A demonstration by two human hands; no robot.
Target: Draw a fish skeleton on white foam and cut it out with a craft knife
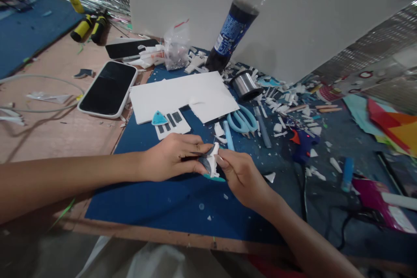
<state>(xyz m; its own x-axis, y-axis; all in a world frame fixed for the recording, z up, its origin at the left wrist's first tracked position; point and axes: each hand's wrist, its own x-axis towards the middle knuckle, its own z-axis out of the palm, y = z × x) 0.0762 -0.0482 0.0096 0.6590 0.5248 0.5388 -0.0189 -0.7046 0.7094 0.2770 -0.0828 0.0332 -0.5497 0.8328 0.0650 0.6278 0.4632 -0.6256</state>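
Note:
My left hand [172, 156] and my right hand [243, 178] meet over the blue mat [153, 200], both pinched on one small white foam piece [213, 163] with grey and teal parts. The fingers of both hands are closed round it, thumbs on top. Just beyond the hands lie a white foam card with dark strips [172, 124], a teal triangle piece [159, 118] and a light blue stick [228, 135].
A large white foam sheet [185, 95], light blue scissors [243, 120], a wire spool [244, 85], a cola bottle [233, 30], a blue glue gun [302, 143] and many foam scraps lie ahead. Two phones [109, 89] rest on the left. Coloured paper [394, 128] is at right.

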